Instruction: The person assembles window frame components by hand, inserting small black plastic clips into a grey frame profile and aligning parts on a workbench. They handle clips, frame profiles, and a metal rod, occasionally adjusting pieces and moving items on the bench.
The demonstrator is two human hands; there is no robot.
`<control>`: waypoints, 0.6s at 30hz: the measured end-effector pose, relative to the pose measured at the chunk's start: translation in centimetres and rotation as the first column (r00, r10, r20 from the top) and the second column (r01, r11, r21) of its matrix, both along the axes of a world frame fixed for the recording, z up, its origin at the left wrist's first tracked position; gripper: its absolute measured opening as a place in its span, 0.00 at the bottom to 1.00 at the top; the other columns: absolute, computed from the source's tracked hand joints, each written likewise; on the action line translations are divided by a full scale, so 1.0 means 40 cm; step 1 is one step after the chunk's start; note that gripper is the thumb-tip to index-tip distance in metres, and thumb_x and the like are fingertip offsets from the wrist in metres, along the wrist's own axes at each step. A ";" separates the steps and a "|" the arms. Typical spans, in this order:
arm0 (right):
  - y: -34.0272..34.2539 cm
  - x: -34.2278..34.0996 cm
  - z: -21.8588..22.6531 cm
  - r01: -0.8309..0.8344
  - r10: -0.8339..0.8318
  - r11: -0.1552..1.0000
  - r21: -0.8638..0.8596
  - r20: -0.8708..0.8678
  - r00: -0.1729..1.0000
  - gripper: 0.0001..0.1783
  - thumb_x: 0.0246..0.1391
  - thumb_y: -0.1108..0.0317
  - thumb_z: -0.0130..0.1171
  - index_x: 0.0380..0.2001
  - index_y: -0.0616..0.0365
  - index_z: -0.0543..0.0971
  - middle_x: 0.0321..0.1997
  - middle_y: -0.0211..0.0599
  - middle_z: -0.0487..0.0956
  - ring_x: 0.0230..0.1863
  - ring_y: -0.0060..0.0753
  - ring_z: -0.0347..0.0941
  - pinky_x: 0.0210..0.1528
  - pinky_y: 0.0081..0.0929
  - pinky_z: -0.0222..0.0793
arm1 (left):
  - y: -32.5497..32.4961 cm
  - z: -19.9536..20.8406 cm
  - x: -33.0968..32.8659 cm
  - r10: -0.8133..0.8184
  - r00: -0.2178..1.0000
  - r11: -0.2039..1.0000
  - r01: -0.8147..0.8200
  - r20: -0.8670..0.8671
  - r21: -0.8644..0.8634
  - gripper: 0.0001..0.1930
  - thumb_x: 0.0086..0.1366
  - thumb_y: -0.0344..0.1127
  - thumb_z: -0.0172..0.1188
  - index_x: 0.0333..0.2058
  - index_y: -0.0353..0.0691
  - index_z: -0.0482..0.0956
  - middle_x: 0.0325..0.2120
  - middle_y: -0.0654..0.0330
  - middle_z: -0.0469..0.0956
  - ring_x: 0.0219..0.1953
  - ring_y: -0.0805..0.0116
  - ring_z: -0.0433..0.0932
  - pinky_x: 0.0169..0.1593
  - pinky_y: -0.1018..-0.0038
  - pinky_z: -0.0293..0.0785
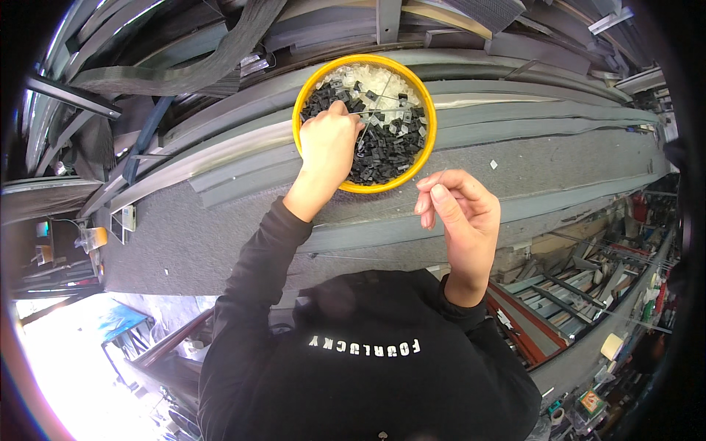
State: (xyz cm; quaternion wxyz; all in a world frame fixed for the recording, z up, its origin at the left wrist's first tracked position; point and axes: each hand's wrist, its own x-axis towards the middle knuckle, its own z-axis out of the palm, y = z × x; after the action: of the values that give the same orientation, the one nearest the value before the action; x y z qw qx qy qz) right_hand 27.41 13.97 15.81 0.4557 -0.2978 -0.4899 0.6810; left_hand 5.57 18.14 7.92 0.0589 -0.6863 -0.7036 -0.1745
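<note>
The left hand (329, 143) is over the left part of a round yellow tub (431, 132), its fingers curled downward at the small black pieces (386, 151) in it. The fingertips are largely hidden by the back of the hand, so whether a piece is gripped cannot be told. Thin wire-like lines cross the tub's contents just beside these fingers; whether the hand holds any of them is likewise unclear.

The right hand (460, 213) is outside the tub, near its lower right rim and apart from it. Its fingers are bent, with the thumb close to the index finger and a narrow space within the curl. Whether something fine is pinched there cannot be determined.

The tub lies ahead of the person, directly under the left hand and to the upper left of the right. The black pieces fill its left and near portions; translucent whitish pieces (368, 76) lie mostly toward the far side, with some mixing between.

Beneath and around the tub is a grey work surface (456, 165) bearing long grey strips (243, 180). A small white chip (493, 165) lies on it, to the right of the tub. Dark mesh bands (184, 77) curve across the far left. At lower right stands a reddish-brown frame (526, 327), beside stacked metal lengths.
</note>
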 end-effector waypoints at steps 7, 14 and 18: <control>-0.013 -0.038 -0.003 -0.001 -0.009 0.999 0.052 0.185 0.983 0.08 0.63 0.72 0.55 0.35 0.65 0.80 0.30 0.32 0.80 0.31 0.18 0.72 0.37 0.19 0.68 | -0.081 0.093 -0.033 0.035 0.513 0.987 0.118 0.858 -0.111 0.08 0.61 0.37 0.67 0.31 0.37 0.85 0.35 0.61 0.84 0.29 0.71 0.81 0.34 0.73 0.75; -0.048 -0.112 -0.031 -0.134 0.131 0.990 0.045 0.066 0.989 0.05 0.59 0.76 0.57 0.28 0.63 0.79 0.44 0.34 0.70 0.46 0.23 0.67 0.51 0.23 0.63 | -0.257 0.070 -0.024 0.249 -0.757 0.929 0.363 0.604 0.072 0.11 0.66 0.30 0.61 0.45 0.32 0.80 0.37 0.58 0.81 0.24 0.81 0.63 0.31 0.83 0.63; -0.064 -0.138 -0.038 -0.153 0.152 0.988 0.013 0.035 0.988 0.05 0.59 0.77 0.58 0.28 0.64 0.79 0.42 0.34 0.69 0.47 0.23 0.66 0.52 0.24 0.62 | -0.290 0.032 -0.022 0.236 -0.844 0.934 0.334 0.482 0.126 0.14 0.66 0.30 0.62 0.49 0.33 0.79 0.37 0.59 0.81 0.26 0.80 0.64 0.34 0.82 0.64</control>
State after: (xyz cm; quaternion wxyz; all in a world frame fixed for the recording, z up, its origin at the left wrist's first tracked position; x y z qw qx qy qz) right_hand 21.90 11.41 14.29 0.3961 -0.2675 -0.5243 0.7047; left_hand 4.68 6.54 9.19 -0.7783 -0.0770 -0.1779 -0.5973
